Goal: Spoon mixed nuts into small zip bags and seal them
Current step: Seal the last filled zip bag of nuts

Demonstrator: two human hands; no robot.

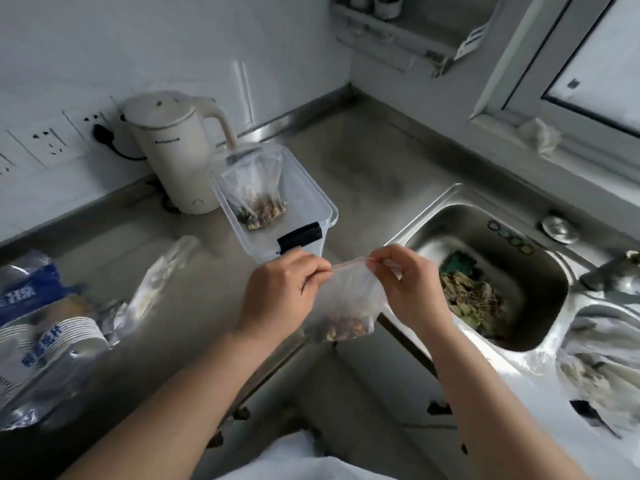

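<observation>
Both hands pinching one small clear zip bag of mixed nuts (348,306) above the counter edge.
Left hand (280,289) and right hand (408,285) grip its pink seal strip; second filled bag (256,188) lies in one clear plastic tub (311,192).

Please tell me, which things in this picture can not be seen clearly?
- Small zip bag seal: in the head view, left hand and right hand pinch its ends; closure unclear.
- Blue packages: cut by left edge, blurred.
- Sink contents: too blurred to identify.
</observation>
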